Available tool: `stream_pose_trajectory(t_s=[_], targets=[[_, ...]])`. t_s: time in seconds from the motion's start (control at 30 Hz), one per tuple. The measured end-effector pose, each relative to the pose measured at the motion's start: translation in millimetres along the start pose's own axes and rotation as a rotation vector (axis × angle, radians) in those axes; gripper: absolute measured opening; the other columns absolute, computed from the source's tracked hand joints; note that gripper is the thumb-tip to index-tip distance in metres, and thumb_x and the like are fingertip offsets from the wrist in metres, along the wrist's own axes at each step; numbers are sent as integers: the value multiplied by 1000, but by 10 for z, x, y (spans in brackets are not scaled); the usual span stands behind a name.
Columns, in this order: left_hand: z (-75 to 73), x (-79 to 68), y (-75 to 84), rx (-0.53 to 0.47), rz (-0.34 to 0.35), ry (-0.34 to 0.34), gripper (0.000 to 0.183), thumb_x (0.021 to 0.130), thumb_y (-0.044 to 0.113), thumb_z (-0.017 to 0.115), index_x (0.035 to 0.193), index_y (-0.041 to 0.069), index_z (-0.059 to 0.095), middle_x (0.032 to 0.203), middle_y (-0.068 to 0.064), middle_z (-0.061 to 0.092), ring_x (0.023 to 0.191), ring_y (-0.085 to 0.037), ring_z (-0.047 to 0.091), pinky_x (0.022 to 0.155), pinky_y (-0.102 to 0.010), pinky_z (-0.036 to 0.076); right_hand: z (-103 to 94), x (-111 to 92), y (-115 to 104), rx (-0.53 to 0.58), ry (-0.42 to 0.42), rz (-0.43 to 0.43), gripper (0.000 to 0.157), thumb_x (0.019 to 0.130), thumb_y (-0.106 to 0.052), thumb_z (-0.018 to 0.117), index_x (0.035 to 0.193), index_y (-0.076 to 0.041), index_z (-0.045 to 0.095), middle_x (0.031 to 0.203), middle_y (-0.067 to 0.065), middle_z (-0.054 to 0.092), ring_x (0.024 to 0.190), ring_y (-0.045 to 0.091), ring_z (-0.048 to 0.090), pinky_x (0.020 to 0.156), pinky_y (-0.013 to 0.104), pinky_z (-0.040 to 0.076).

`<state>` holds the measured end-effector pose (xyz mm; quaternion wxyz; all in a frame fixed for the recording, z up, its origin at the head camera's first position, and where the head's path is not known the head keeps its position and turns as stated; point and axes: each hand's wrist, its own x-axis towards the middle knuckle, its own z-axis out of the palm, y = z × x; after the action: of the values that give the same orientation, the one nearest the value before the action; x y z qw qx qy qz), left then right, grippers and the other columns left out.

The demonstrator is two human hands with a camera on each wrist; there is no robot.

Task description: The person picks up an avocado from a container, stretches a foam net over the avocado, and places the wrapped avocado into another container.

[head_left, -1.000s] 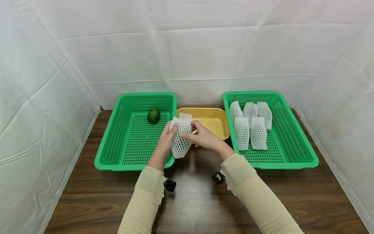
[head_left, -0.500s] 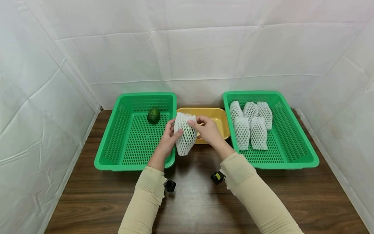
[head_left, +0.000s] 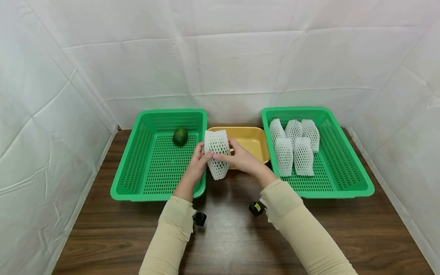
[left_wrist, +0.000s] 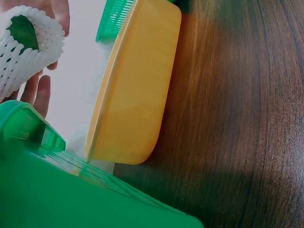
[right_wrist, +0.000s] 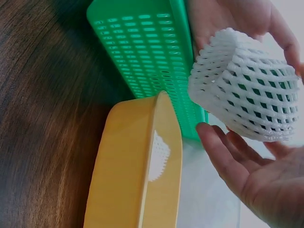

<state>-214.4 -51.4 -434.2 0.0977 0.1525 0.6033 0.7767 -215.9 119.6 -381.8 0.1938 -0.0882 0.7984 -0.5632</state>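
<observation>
Both hands hold a white foam net sleeve (head_left: 218, 143) with a dark green avocado (left_wrist: 23, 34) inside it, raised in front of the yellow tray. My left hand (head_left: 196, 164) grips its left side, thumb across the front. From the right, my right hand (head_left: 245, 158) holds it with the thumb on the front, near the left thumb, and fingers behind. In the right wrist view the sleeve's gathered open end faces the camera, and green shows through the mesh. The left wrist view has the avocado's green skin bare at the sleeve's opening.
A green basket (head_left: 130, 191) at left contains one bare avocado (head_left: 180, 136). The yellow tray (head_left: 256, 133) sits between the baskets, with white netting (right_wrist: 158, 156) inside. The right green basket (head_left: 357, 179) contains several sleeved fruits (head_left: 304, 156). White sheeting (head_left: 240, 65) surrounds the wooden table (head_left: 223, 236).
The sleeve has turned more upright between the hands, its top end rising slightly. My right thumb has moved from its upper edge down its front; the left hand keeps its grip.
</observation>
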Motion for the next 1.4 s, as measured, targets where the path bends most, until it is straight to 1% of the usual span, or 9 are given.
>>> stream_pose_trajectory(t_s=[0.17, 0.3, 0.47, 0.53, 0.63, 0.83, 1.0, 1.1, 1.4], targets=[[-5, -1, -10, -29, 15, -1, 52, 93, 21, 42, 136, 3, 19, 127, -28, 42, 99, -11, 54, 88, -29, 41, -4, -4, -11, -1, -81, -50, 62, 90, -21, 60, 142, -14, 29, 127, 14, 48, 110, 30, 52, 80, 40, 50], [-6, -4, -14, -29, 27, -13, 51, 94, 21, 41, 137, 1, 21, 128, -27, 41, 101, -10, 53, 90, -31, 40, -28, -31, -52, -73, -47, -48, 65, 88, -24, 63, 142, -12, 29, 126, 14, 47, 111, 29, 50, 84, 40, 48], [-2, -2, -14, -20, 42, -38, 53, 97, 24, 37, 140, -2, 22, 133, -24, 35, 114, -21, 46, 98, -45, 34, -119, -75, -107, -128, 27, -1, 75, 81, -32, 72, 139, -12, 30, 120, 16, 46, 105, 29, 51, 83, 41, 47], [-2, 4, -15, -25, 48, -45, 53, 98, 25, 36, 140, -4, 22, 136, -25, 33, 120, -29, 40, 100, -51, 30, -172, -93, -140, -138, 41, 1, 75, 80, -32, 73, 138, -10, 31, 119, 17, 45, 103, 30, 52, 82, 42, 47], [0, 12, -14, -18, 61, -51, 51, 98, 24, 35, 138, -5, 24, 138, -28, 32, 126, -37, 33, 100, -55, 29, -279, -123, -187, -161, 76, 3, 74, 79, -32, 74, 137, -8, 33, 118, 17, 46, 102, 30, 53, 81, 43, 48], [8, 22, -21, -16, 73, -40, 46, 98, 20, 36, 134, -7, 29, 130, -33, 40, 124, -39, 37, 97, -52, 35, -613, -202, -210, -191, 141, 29, 72, 81, -31, 72, 136, -8, 32, 119, 18, 44, 100, 32, 54, 79, 44, 49], [5, 34, -39, -19, 81, -31, 40, 98, 20, 39, 129, -5, 35, 123, -34, 44, 121, -38, 41, 96, -50, 37, -990, -328, -200, -258, 195, 87, 76, 83, -36, 69, 139, -8, 27, 122, 19, 40, 102, 33, 53, 77, 42, 50], [2, 42, -45, -11, 87, -31, 39, 98, 20, 41, 127, -4, 37, 120, -33, 45, 120, -38, 42, 96, -50, 38, -1217, -424, -171, -285, 233, 124, 80, 84, -40, 66, 142, -7, 22, 126, 23, 36, 106, 35, 50, 80, 44, 48], [-1, 22, -40, 13, 72, -38, 39, 99, 14, 41, 129, -10, 33, 117, -32, 47, 117, -37, 44, 95, -48, 39, -1781, -613, 197, -366, 330, 270, 100, 81, -57, 60, 147, -2, 7, 138, 32, 26, 118, 43, 38, 89, 57, 38]])
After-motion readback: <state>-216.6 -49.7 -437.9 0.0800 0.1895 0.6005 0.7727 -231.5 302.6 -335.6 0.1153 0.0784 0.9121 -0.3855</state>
